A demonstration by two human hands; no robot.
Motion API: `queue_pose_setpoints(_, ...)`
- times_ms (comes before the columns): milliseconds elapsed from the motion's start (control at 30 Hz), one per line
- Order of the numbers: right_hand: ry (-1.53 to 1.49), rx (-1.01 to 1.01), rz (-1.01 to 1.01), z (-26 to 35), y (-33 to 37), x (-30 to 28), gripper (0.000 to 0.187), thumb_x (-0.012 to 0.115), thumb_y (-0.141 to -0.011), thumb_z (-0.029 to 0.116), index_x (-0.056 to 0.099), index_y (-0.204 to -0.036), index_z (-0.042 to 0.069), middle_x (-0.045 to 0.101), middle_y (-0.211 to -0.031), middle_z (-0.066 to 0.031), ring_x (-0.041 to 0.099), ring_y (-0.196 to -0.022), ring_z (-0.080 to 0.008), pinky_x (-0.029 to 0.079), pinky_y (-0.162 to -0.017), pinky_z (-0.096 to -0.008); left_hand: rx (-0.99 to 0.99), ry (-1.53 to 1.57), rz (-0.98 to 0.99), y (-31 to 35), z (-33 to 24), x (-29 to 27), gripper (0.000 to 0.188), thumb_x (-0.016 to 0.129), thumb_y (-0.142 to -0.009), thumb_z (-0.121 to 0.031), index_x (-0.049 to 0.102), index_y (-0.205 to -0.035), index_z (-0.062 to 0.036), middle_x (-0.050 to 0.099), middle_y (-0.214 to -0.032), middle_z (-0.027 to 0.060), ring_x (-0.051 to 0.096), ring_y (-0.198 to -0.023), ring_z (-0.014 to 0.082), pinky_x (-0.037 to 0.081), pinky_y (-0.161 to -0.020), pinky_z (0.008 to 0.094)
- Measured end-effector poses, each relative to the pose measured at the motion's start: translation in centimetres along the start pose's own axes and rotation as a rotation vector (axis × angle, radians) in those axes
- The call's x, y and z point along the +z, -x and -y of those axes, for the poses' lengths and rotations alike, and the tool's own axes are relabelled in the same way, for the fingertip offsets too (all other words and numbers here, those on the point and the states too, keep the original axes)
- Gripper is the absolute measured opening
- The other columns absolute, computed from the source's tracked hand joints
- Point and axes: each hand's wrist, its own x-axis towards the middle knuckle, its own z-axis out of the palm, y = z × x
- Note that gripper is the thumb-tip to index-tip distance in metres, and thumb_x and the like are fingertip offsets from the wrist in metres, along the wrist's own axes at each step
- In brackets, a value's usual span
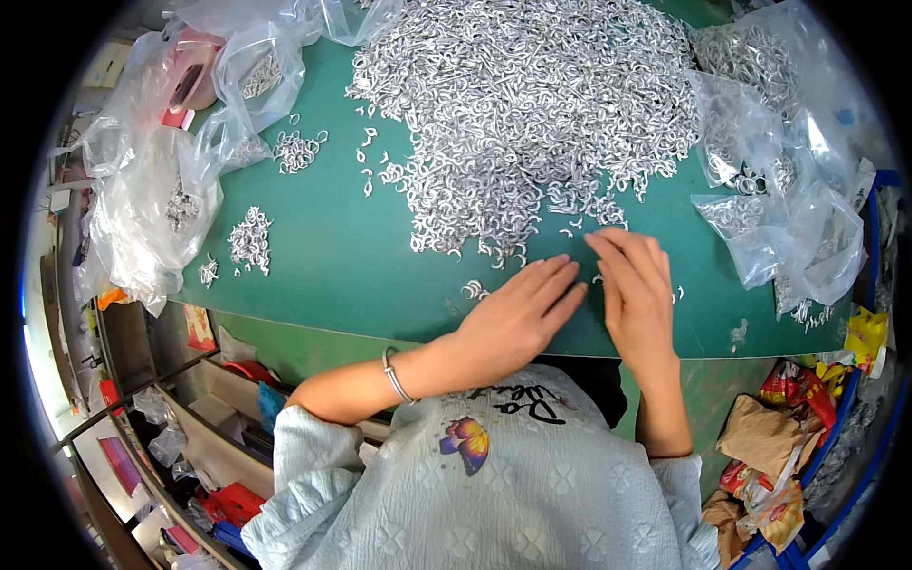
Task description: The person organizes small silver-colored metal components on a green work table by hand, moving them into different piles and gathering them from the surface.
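A large heap of small curved silver metal pieces [532, 104], shaped like clasps or hooks, covers the far middle of the green table [332, 247]. My left hand [522, 309] reaches in at the heap's near edge, palm down, fingers stretched out over the tabletop. A few loose pieces [473, 290] lie just left of it. To its right, my right hand [635, 294] is bent downward, with its thumb and fingertips apart. A few stray pieces lie around its fingers. I see nothing held in either hand, though the undersides of the fingers are hidden.
Small piles of pieces [250, 239] and rings [297, 150] sit on the left. Clear plastic bags [152, 209] crowd the left edge, with a pink container [195, 81]. More filled bags [760, 161] stand at right. Crumpled wrappers [769, 427] lie below the table's right end.
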Motion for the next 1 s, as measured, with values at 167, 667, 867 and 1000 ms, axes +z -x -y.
queue_pose_setpoints(167, -0.055, 0.009, 0.037, -0.5, -0.8, 0.6, 0.032, 0.063, -0.078, -0.004, 0.068, -0.109, 0.002, 0.063, -0.1, -0.0076, 0.057, -0.091, -0.027, 0.043, -0.076, -0.0386, 0.12, -0.161, 0.072, -1.0, -1.1, 1.4, 0.049, 0.057, -0.08, -0.011, 0.057, -0.125, 0.0095, 0.05, -0.137, 0.0233, 0.039, -0.136, 0.0396, 0.03, -0.113, 0.0536)
queue_pose_setpoints(667, 0.323, 0.165, 0.0, -2.4, 2.8, -2.6, 0.025, 0.07, -0.081, 0.003, 0.065, -0.105, 0.003, 0.061, -0.108, -0.0113, 0.056, -0.099, -0.0308, 0.042, -0.083, -0.0409, -0.154, -0.307, -0.103, 0.5, 1.1, -1.8, 0.036, 0.063, -0.082, -0.003, 0.061, -0.117, 0.0043, 0.054, -0.132, 0.0142, 0.051, -0.124, 0.029, 0.032, -0.104, 0.0494)
queue_pose_setpoints(867, 0.247, 0.007, 0.238, -1.0, -1.1, 1.3, 0.049, 0.068, -0.087, 0.013, 0.054, -0.133, 0.005, 0.043, -0.146, -0.0142, 0.037, -0.138, -0.0344, 0.032, -0.11, -0.049, -0.185, -0.431, -0.191, -3.4, 3.7, -1.2, 0.043, 0.069, -0.08, -0.011, 0.059, -0.121, -0.0031, 0.053, -0.127, 0.0115, 0.049, -0.118, 0.0285, 0.035, -0.097, 0.0473)
queue_pose_setpoints(1000, 0.261, 0.043, 0.365, 0.0, 0.5, -0.7, 0.047, 0.068, -0.086, 0.013, 0.056, -0.13, 0.004, 0.042, -0.146, -0.0137, 0.035, -0.14, -0.0339, 0.03, -0.111, -0.0546, -0.193, -0.399, -0.211, -2.8, 4.0, -1.7, 0.037, 0.073, -0.078, -0.011, 0.062, -0.114, -0.006, 0.053, -0.117, 0.0098, 0.05, -0.109, 0.0274, 0.035, -0.089, 0.0438)
